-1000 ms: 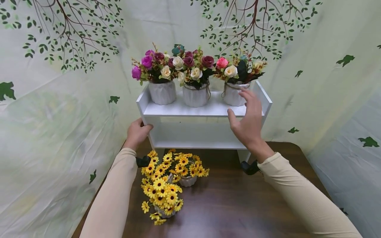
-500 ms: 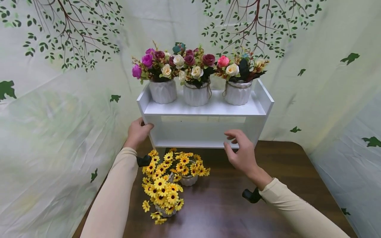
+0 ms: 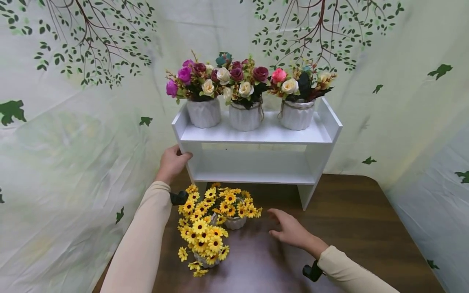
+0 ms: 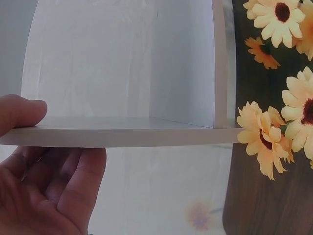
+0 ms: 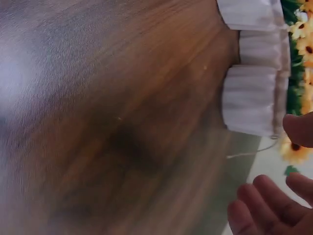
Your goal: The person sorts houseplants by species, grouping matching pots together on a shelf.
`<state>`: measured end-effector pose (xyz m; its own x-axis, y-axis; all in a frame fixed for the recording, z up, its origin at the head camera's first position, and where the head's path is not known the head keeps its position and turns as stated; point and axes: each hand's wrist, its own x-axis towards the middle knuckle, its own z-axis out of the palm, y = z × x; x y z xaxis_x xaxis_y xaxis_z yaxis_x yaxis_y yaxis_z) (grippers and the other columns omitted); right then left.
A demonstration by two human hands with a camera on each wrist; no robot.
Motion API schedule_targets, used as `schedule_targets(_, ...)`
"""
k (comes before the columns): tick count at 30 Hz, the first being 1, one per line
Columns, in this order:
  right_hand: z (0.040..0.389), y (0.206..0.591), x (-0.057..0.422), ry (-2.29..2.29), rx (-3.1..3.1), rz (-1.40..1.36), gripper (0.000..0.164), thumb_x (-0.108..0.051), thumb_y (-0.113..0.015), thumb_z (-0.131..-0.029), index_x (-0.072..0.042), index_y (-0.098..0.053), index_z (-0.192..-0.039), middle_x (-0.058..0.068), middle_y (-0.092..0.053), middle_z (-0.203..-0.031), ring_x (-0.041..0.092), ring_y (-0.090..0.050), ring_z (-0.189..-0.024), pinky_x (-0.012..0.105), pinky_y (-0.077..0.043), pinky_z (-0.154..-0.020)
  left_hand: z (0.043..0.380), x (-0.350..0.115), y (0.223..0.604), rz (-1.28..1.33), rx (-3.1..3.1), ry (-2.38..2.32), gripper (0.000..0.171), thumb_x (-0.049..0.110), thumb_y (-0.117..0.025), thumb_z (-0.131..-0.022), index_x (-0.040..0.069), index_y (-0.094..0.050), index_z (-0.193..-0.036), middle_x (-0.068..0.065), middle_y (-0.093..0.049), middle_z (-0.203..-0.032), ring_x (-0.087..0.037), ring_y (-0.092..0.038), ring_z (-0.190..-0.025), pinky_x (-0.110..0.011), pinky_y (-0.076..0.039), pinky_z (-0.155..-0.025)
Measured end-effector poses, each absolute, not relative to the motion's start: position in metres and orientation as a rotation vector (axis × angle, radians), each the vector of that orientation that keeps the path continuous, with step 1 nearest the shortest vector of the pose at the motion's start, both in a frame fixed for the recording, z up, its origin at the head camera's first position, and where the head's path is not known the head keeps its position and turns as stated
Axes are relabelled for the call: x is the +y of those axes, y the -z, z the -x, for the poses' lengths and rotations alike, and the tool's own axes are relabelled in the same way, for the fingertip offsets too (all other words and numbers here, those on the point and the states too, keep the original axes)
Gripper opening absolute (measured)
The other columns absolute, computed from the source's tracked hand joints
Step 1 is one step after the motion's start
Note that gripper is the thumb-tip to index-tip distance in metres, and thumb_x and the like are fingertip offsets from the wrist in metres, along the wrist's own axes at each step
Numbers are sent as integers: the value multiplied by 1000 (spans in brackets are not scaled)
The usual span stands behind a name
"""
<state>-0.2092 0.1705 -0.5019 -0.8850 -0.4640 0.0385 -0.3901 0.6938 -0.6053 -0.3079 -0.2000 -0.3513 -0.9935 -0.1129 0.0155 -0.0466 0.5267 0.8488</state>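
My left hand (image 3: 172, 163) grips the left side panel of a white two-tier shelf (image 3: 253, 182). In the left wrist view the thumb lies on one face of the side panel (image 4: 122, 137), with the fingers against the other. Low over the table, my right hand (image 3: 293, 232) holds nothing, its fingers apart and pointing left. Just beyond its fingertips are potted yellow daisies (image 3: 231, 203), with more yellow daisies (image 3: 203, 236) nearer me. The right wrist view shows their white pots (image 5: 252, 100) close together; a thin string hangs from the nearest one.
Three white pots of artificial roses stand on the top tier: a left pot (image 3: 203, 113), a middle pot (image 3: 244, 118) and a right pot (image 3: 296, 116). The brown wooden table (image 3: 351, 228) extends right. A leaf-printed cloth (image 3: 84, 134) hangs behind.
My right hand has moved down from beside the right rose pot, past the shelf front, to just right of the yellow daisies. My left hand keeps its hold on the shelf.
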Motion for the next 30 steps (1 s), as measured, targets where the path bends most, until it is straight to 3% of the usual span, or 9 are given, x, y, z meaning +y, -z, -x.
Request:
schedule_targets(7,221,535,147,948,2733,583,82,-18,-81,-77,9,-40,-143,28,-49,-144,47,-45,-134,61,-38,-110,309,-203,350,-163,-2691,1499,57,22,-53,-93,3,-46,-146,-21,-52,-146,-38,-53,-129,-54,-46,-107)
schedule_targets(10,224,541,134,951,2671,555,95,-24,-82,-76,11,-32,-148,33,-39,-150,49,-38,-139,61,-35,-112,310,-202,349,-159,-2692,1508,59,22,-53,-93,4,-45,-148,-21,-50,-148,-38,-51,-131,-54,-44,-108)
schedule_targets(13,231,547,120,1043,2639,532,99,-29,-84,-76,6,-29,-151,29,-35,-155,48,-33,-143,61,-31,-115,309,-201,349,-156,-2693,1515,59,22,-53,-93,5,-43,-149,-20,-49,-149,-38,-51,-133,-54,-43,-109)
schedule_targets(17,239,557,102,1268,2624,545,87,-30,-85,-75,-5,-42,-146,19,-51,-146,40,-48,-132,58,-38,-110,309,-200,351,-157,-2685,1513,58,22,-54,-93,5,-45,-147,-20,-50,-148,-37,-51,-131,-55,-44,-109)
schedule_targets(21,239,569,91,1349,2606,491,79,-35,-83,-76,-2,-49,-138,17,-64,-127,28,-61,-106,46,-49,-95,311,-195,354,-138,-2690,1524,58,23,-54,-92,5,-45,-147,-19,-51,-147,-37,-52,-131,-54,-45,-108)
schedule_targets(27,234,579,84,1345,2582,316,76,-43,-82,-74,1,-55,-131,19,-69,-116,24,-63,-101,42,-53,-86,310,-192,359,-126,-2703,1518,58,23,-54,-92,5,-45,-147,-19,-51,-148,-37,-53,-131,-54,-45,-107)
schedule_targets(30,236,580,78,1402,2510,237,59,-45,-80,-75,-3,-67,-114,15,-74,-103,23,-66,-90,40,-54,-81,308,-193,359,-120,-2696,1509,58,23,-53,-92,5,-45,-148,-19,-51,-148,-37,-52,-132,-55,-45,-108)
